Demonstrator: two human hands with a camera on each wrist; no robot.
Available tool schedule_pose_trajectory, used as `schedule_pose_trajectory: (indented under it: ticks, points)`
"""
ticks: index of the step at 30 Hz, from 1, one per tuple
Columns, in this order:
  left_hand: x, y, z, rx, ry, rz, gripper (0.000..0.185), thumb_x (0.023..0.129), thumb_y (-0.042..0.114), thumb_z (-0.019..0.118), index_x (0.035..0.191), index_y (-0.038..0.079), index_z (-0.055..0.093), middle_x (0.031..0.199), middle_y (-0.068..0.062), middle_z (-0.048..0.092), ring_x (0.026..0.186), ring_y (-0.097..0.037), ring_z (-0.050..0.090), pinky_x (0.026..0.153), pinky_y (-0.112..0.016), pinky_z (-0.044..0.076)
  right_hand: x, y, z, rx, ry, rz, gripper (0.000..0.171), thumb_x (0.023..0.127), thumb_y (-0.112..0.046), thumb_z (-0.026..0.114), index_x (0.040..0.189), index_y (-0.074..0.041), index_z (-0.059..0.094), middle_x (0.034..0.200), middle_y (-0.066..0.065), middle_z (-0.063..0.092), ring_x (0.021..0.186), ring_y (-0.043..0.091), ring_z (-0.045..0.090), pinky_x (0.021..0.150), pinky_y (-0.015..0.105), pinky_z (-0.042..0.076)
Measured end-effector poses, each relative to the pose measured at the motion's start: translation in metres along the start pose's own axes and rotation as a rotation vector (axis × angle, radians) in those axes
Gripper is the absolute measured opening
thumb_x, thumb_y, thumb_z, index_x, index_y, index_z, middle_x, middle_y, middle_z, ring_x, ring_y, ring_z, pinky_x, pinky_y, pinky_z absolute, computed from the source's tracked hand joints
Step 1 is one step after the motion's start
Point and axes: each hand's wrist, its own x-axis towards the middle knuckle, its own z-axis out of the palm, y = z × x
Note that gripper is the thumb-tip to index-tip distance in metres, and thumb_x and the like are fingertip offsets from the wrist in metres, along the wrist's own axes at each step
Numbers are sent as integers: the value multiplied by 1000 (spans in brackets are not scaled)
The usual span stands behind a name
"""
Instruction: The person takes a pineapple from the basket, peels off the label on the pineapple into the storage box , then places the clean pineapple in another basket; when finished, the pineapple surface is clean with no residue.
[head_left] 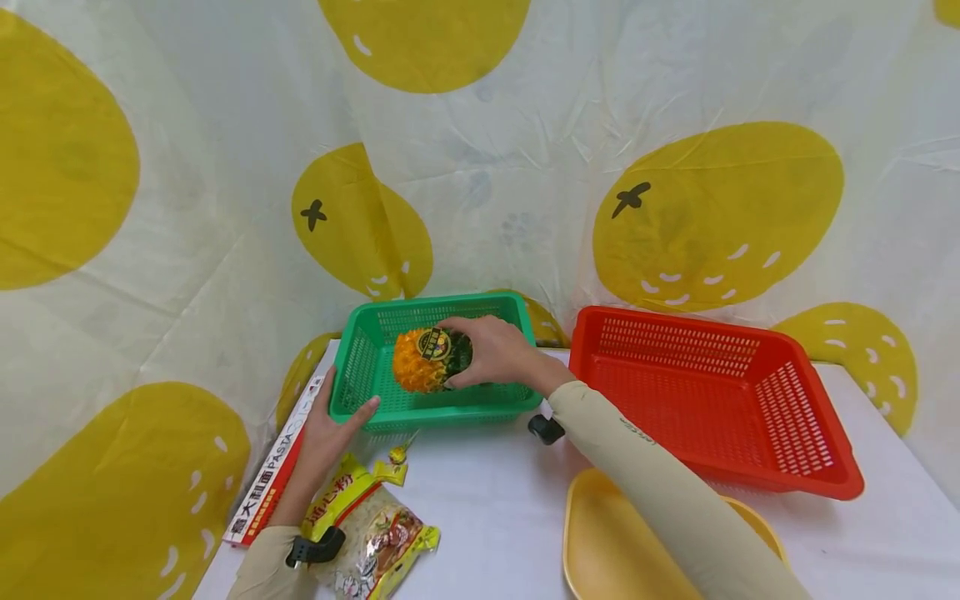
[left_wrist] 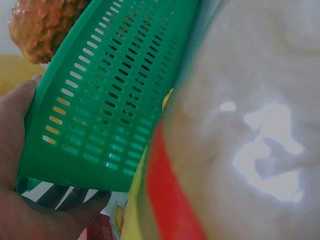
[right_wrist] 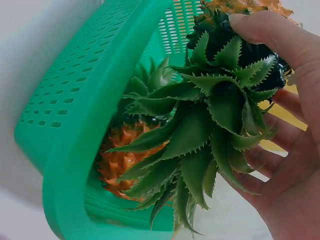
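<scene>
My right hand (head_left: 495, 350) grips an orange artificial-looking pineapple (head_left: 422, 362) around its dark green lower part, over the green basket (head_left: 442, 414). A round label shows on it. In the right wrist view, its spiky green leaves (right_wrist: 215, 115) hang toward the camera. A second pineapple (right_wrist: 127, 155) lies inside the basket, partly behind those leaves. My left hand (head_left: 333, 425) holds the basket's near left corner. In the left wrist view, the thumb lies over the rim and the fingers pass beneath it.
Right of the green basket stands a red basket (head_left: 667, 408), with a yellow tray (head_left: 615, 533) in front, partly under my right forearm. By my left arm lie a long pasta box (head_left: 273, 479), a yellow-and-clear food bag (head_left: 375, 533) and a small yellow wrapped item (head_left: 396, 456). A patterned curtain hangs behind.
</scene>
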Motion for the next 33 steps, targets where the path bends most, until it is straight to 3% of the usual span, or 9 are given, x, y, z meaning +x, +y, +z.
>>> schedule_pose_trajectory:
  ticks: [7,19,33]
  points:
    - [1,1,1,24,2,-8,108,95,52,78,172,30,7,174,-11,15,156,-42,19,118,-66,26,-9,-10,-11,-12,3,6,83,80,-44,90,153,-22,57,133,0,68,105,18,63,80,36,55]
    - [1,-3,3,43,25,-1,110,93,51,80,172,27,8,174,-15,16,155,-43,21,117,-67,28,-33,-27,-20,-49,-11,-39,81,80,-46,90,150,-19,60,128,-3,70,112,18,63,93,41,54]
    - [1,-4,3,58,16,-3,111,93,54,79,173,25,7,173,-18,17,153,-46,24,115,-68,30,-69,-45,-12,-20,-20,-89,81,79,-45,93,148,-16,61,125,-2,72,112,23,66,94,42,55]
